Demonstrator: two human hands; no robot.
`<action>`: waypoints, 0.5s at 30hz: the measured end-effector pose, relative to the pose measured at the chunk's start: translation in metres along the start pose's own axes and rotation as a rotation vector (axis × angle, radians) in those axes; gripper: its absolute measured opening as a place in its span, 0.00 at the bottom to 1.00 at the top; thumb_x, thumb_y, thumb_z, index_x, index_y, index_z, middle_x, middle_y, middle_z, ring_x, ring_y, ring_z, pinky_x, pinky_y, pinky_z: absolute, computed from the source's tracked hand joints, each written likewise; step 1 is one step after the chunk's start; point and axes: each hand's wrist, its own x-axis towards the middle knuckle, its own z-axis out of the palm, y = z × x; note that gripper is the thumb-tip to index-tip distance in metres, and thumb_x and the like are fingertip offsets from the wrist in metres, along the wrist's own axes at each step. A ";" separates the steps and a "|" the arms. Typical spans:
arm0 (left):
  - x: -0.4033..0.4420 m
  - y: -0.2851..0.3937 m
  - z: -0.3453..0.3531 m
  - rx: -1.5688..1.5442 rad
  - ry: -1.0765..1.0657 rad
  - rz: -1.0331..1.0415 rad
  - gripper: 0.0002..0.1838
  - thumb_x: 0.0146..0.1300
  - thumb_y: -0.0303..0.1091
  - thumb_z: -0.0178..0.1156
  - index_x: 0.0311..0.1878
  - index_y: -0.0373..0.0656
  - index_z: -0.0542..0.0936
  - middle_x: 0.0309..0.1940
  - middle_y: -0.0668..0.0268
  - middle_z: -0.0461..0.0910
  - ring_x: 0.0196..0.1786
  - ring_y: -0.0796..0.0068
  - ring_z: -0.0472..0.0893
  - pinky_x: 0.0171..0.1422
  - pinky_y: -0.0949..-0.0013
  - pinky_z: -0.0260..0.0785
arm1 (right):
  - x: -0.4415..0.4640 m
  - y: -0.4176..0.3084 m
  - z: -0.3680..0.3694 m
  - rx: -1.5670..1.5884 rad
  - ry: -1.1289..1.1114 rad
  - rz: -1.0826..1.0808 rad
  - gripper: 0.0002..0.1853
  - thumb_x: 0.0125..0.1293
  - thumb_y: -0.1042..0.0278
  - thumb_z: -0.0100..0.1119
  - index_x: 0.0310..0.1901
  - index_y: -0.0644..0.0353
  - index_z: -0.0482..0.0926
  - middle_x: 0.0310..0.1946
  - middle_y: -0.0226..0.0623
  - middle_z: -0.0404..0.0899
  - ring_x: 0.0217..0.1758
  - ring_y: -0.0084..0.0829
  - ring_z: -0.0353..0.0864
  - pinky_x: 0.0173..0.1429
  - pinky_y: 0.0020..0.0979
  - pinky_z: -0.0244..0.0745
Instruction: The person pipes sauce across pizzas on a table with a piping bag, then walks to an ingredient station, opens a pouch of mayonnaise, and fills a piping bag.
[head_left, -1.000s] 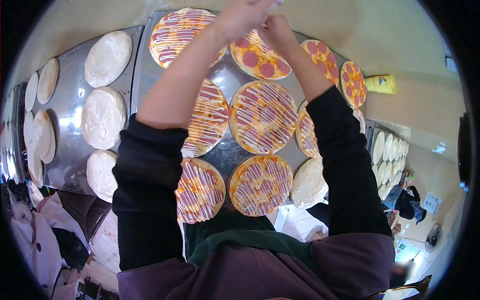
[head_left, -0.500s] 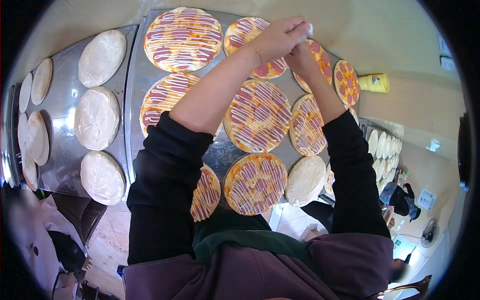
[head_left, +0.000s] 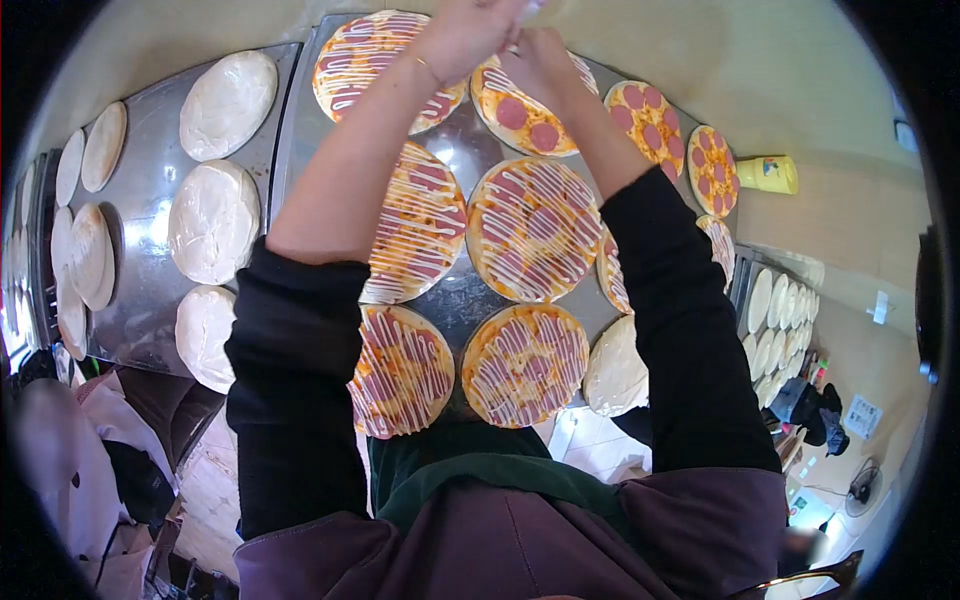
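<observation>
My left hand (head_left: 468, 38) is closed around a small whitish thing at the top edge, mostly hidden by the fingers. My right hand (head_left: 541, 62) is closed just beside it; what it grips is hidden. Both are above a round pizza (head_left: 525, 122) with sausage slices and some white sauce lines. A white-striped pizza (head_left: 345, 65) lies partly under my left forearm. Nearer me are another striped pizza (head_left: 535, 230) and a front one (head_left: 525, 365). Two pizzas at the right, one (head_left: 645, 125) and a smaller-looking one (head_left: 712, 170), show slices without white stripes.
Pale dough rounds (head_left: 228, 105) lie on the left metal table (head_left: 145, 225). A plain round (head_left: 615, 370) is by my right sleeve. A yellow cup (head_left: 770, 174) is beyond the right pizzas. More rounds (head_left: 760, 300) stand farther right. Another person's pale clothing (head_left: 95, 440) shows lower left.
Over the last half second, both hands have moved left and toward the top edge, still close together. The view has shifted slightly; the pizzas appear in the same arrangement.
</observation>
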 end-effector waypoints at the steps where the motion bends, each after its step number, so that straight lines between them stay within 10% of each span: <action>1: -0.001 -0.012 0.009 0.000 0.005 0.021 0.14 0.68 0.43 0.43 0.38 0.42 0.72 0.19 0.77 0.62 0.22 0.88 0.62 0.28 0.81 0.59 | -0.011 0.007 -0.006 -0.027 -0.012 -0.004 0.12 0.51 0.62 0.55 0.26 0.65 0.78 0.23 0.52 0.76 0.28 0.48 0.76 0.36 0.39 0.71; 15: 0.001 -0.021 0.024 -0.129 -0.024 0.045 0.14 0.66 0.44 0.48 0.40 0.42 0.74 0.19 0.75 0.65 0.23 0.87 0.62 0.28 0.80 0.59 | -0.027 0.015 -0.015 -0.042 -0.012 0.065 0.11 0.50 0.64 0.56 0.26 0.65 0.78 0.22 0.52 0.75 0.27 0.49 0.76 0.34 0.39 0.71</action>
